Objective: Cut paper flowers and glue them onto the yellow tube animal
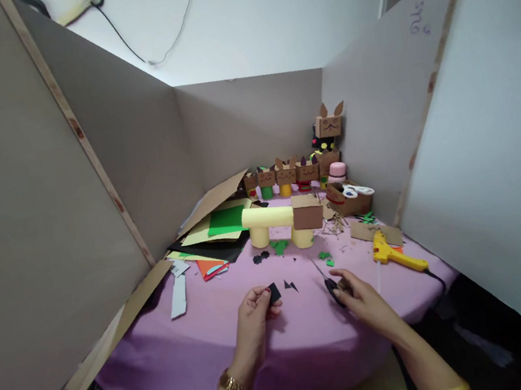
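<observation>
Between the thumb and fingers of my left hand [257, 307] is a small black paper piece [275, 293]. My right hand [355, 295] grips scissors [330, 286] by their black handles, the blades pointing away from me. A few black paper scraps [291, 286] lie on the cloth between my hands. Beyond them stands a figure made of pale yellow paper tubes [269, 217] with a brown cardboard box [307, 212] at its right end. Green paper cutouts [279, 247] and dark cutouts [260, 257] lie in front of it.
On the right a yellow glue gun [396, 254] rests near a cardboard strip. White scissors [356, 190] sit on a cardboard box [349, 202]. Coloured paper sheets [228, 220] pile up at the left. Small box-headed animal figures [285, 174] line the back. Partition boards [252, 110] surround the pink-covered table.
</observation>
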Demonstrator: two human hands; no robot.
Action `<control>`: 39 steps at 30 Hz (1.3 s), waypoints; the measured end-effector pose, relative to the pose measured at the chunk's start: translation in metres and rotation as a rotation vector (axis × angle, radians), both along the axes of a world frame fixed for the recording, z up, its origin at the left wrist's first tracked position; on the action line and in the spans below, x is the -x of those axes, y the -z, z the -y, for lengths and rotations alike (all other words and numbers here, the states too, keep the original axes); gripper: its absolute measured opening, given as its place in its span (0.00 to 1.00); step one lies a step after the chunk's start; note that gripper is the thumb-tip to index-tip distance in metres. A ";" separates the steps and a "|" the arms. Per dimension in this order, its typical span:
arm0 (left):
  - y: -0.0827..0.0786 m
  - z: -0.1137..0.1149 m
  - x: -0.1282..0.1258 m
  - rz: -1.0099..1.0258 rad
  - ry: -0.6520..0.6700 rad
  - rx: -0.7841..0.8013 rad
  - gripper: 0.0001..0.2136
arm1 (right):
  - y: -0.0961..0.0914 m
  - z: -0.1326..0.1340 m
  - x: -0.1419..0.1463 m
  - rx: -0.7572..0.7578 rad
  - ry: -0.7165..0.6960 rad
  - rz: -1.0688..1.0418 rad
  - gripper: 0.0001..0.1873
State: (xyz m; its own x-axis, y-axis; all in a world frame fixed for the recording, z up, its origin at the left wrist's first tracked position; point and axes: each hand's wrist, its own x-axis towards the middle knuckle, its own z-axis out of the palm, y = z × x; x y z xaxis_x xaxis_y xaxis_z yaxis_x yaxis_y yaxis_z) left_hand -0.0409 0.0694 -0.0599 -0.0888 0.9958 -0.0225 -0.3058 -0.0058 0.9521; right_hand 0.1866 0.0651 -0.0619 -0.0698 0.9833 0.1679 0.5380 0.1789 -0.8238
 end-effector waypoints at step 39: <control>0.001 -0.003 0.008 0.217 0.040 0.110 0.14 | 0.011 0.070 0.093 0.582 -0.459 -1.061 0.22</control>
